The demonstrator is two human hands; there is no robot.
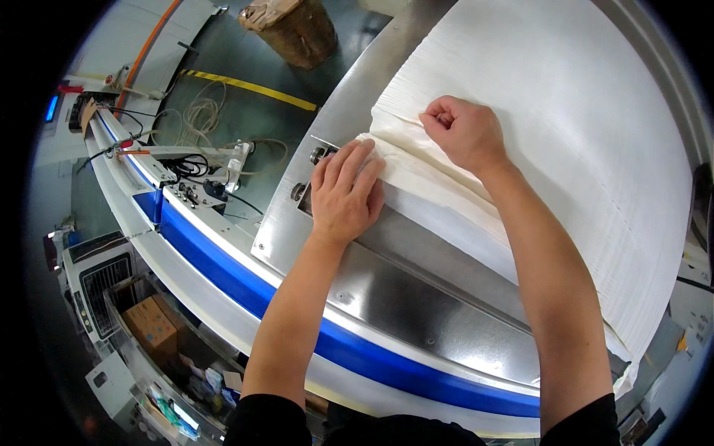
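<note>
Black fabric sleeve (268, 422) closest. Left hand (346, 189), fingers slightly spread, on front edge of white thin-sheet stack (573, 111), atop silver metal desk (401, 301). Right hand (467, 134) curled over it, can't tell if pinching. I'd press lightly, avoid skewing layers.

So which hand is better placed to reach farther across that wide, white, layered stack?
Probably the right hand: it's curled well over the layered white stack, while the left hand lies at the stack's left corner.
</note>
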